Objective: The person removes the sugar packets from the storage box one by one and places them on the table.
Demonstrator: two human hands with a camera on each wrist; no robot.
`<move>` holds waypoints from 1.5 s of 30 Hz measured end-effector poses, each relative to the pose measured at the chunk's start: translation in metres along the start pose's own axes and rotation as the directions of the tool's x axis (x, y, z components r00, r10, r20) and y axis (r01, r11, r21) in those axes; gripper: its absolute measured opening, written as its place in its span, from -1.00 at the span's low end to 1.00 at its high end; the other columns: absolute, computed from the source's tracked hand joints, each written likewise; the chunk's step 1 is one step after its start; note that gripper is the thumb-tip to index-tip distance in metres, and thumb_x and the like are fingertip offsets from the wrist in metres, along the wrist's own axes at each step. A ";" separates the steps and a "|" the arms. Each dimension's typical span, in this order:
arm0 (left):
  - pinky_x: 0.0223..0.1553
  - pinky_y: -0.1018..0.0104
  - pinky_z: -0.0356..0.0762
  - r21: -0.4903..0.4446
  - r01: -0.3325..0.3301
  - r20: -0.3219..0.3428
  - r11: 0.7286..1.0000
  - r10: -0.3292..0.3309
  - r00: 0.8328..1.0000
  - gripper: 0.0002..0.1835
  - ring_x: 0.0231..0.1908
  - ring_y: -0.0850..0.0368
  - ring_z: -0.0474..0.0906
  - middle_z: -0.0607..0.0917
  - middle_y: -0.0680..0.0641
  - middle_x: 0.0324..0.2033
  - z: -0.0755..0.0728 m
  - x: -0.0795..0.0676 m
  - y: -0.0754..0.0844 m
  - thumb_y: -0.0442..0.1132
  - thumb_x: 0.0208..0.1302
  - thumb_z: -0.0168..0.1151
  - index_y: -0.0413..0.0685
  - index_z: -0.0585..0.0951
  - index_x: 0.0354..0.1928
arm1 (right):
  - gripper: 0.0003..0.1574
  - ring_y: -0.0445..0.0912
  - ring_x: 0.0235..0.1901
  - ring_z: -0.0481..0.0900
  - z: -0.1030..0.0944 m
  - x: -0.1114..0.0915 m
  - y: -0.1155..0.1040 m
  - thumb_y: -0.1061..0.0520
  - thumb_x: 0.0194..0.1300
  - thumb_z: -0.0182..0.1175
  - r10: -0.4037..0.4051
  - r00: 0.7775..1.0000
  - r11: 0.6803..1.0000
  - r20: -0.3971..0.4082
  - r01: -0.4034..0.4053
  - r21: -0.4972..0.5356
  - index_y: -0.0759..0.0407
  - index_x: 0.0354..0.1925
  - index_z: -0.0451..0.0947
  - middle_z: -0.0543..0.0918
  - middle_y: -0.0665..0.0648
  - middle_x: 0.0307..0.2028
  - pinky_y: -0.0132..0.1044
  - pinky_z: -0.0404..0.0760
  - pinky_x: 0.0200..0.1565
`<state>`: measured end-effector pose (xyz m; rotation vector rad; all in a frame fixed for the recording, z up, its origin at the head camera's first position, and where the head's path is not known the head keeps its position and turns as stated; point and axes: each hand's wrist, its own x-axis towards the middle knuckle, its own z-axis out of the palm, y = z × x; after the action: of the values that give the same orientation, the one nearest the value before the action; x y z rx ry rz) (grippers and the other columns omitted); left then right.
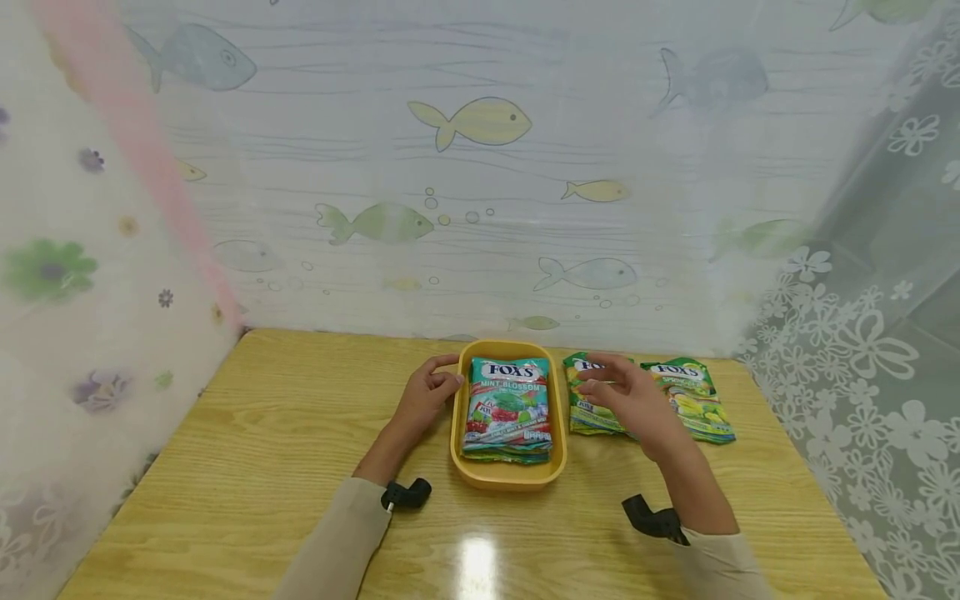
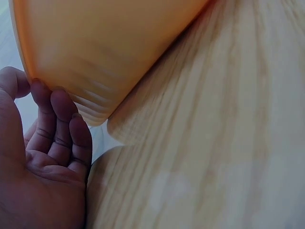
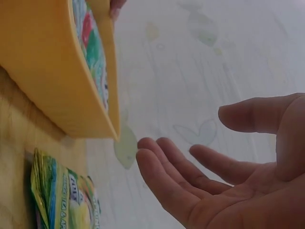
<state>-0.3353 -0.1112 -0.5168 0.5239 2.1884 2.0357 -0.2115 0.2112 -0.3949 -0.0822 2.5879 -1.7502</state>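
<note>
A yellow plastic tub (image 1: 510,482) stands mid-table, holding a stack of candy bags with a teal Fox's Mint Blossom bag (image 1: 508,408) on top. At the tub's left side, my left hand (image 1: 423,396) pinches the rim, thumb over the edge; the left wrist view shows its fingers (image 2: 61,102) against the outer wall. My right hand (image 1: 641,408) hovers above a green-and-yellow Fox's bag (image 1: 588,419), partly covering it. Its fingers are spread, and the right wrist view shows nothing between them. Beside that lies another green-and-yellow Fox's bag (image 1: 693,408).
The wooden table (image 1: 300,417) ends at the back against a fish-patterned curtain (image 1: 480,208). Flower-patterned sheets hang at the left and right sides. A black wrist camera mount sits on each sleeve.
</note>
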 end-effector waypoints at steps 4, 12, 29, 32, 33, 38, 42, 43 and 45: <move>-0.15 0.30 0.60 -0.007 -0.004 -0.002 1.000 0.004 1.000 -0.55 -0.34 0.10 0.62 0.79 -0.17 -0.28 0.000 0.000 -0.001 -0.23 0.57 0.23 -0.08 0.49 0.42 | -0.35 0.31 0.23 0.61 0.006 0.002 0.000 0.16 0.66 0.08 -0.002 0.999 0.999 0.046 0.000 0.047 0.28 0.57 0.25 0.51 0.48 0.34 0.04 0.63 0.24; -0.17 0.29 0.60 -0.020 -0.003 -0.005 1.000 0.003 1.000 -0.56 -0.37 0.10 0.61 0.79 -0.18 -0.29 -0.001 0.000 0.001 -0.26 0.56 0.23 -0.02 0.50 0.41 | -0.36 0.33 0.21 0.64 0.016 0.003 -0.006 0.15 0.69 0.07 -0.038 0.993 0.995 0.115 0.028 0.091 0.37 0.56 0.22 0.49 0.54 0.34 0.09 0.63 0.21; -0.19 0.26 0.62 -0.020 -0.006 0.005 1.000 0.006 1.000 -0.53 -0.38 0.09 0.64 0.78 -0.28 -0.27 -0.002 0.001 0.004 -0.27 0.56 0.22 -0.06 0.48 0.44 | -0.19 0.41 0.48 0.31 0.042 -0.009 -0.032 -0.08 0.72 -0.01 0.127 0.931 0.991 0.341 -0.135 0.000 0.23 0.67 0.02 0.16 0.45 0.58 0.28 0.33 0.44; -0.20 0.26 0.61 -0.014 -0.011 0.004 1.000 0.011 1.000 -0.53 -0.39 0.09 0.63 0.78 -0.23 -0.29 -0.001 0.001 0.005 -0.27 0.56 0.20 -0.05 0.47 0.44 | -0.17 0.37 0.52 0.25 0.051 -0.011 -0.035 -0.14 0.72 -0.02 0.145 0.925 0.989 0.353 -0.137 -0.046 0.16 0.69 0.01 0.10 0.38 0.63 0.34 0.25 0.45; -0.20 0.26 0.61 -0.012 -0.012 0.004 1.000 0.012 1.000 -0.53 -0.39 0.09 0.63 0.79 -0.21 -0.29 -0.001 0.000 0.005 -0.26 0.56 0.20 -0.05 0.47 0.44 | -0.16 0.35 0.53 0.24 0.055 -0.011 -0.035 -0.15 0.72 -0.01 0.153 0.925 0.988 0.349 -0.141 -0.060 0.15 0.69 0.01 0.12 0.36 0.63 0.36 0.24 0.45; -0.19 0.26 0.60 -0.015 -0.009 0.011 1.000 0.010 1.000 -0.50 -0.39 0.09 0.62 0.77 -0.14 -0.34 -0.001 0.000 0.003 -0.28 0.55 0.20 -0.09 0.44 0.46 | -0.10 0.33 0.54 0.22 0.072 -0.009 -0.032 -0.19 0.68 0.04 0.191 0.929 0.982 0.317 -0.178 -0.069 0.16 0.69 0.01 0.13 0.34 0.63 0.36 0.26 0.43; -0.20 0.27 0.59 -0.025 -0.008 0.026 1.000 0.009 1.000 -0.50 -0.38 0.08 0.60 0.75 -0.14 -0.36 -0.001 0.001 0.000 -0.28 0.56 0.21 -0.09 0.42 0.46 | -0.05 0.36 0.56 0.17 0.080 -0.007 -0.026 -0.18 0.66 0.08 0.195 0.942 0.981 0.272 -0.186 -0.059 0.22 0.69 -0.02 0.03 0.36 0.66 0.35 0.29 0.42; -0.20 0.27 0.59 -0.027 -0.009 0.029 1.000 0.009 1.000 -0.51 -0.38 0.07 0.59 0.74 -0.15 -0.36 -0.001 0.001 -0.001 -0.28 0.56 0.21 -0.08 0.42 0.46 | -0.05 0.37 0.57 0.15 0.081 -0.006 -0.025 -0.19 0.66 0.09 0.194 0.946 0.981 0.260 -0.184 -0.063 0.23 0.69 -0.01 0.03 0.36 0.66 0.36 0.30 0.42; -0.21 0.27 0.59 -0.033 -0.016 0.035 0.999 0.017 0.999 -0.51 -0.39 0.06 0.59 0.74 -0.17 -0.36 -0.001 0.001 -0.001 -0.27 0.57 0.22 -0.09 0.42 0.45 | -0.03 0.38 0.58 0.12 0.083 -0.005 -0.024 -0.19 0.65 0.10 0.191 0.952 0.981 0.238 -0.178 -0.076 0.25 0.68 -0.01 0.03 0.36 0.66 0.37 0.29 0.41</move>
<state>-0.3369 -0.1114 -0.5175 0.5711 2.1348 2.0500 -0.2019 0.1261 -0.4039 -0.0510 2.3816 -1.5038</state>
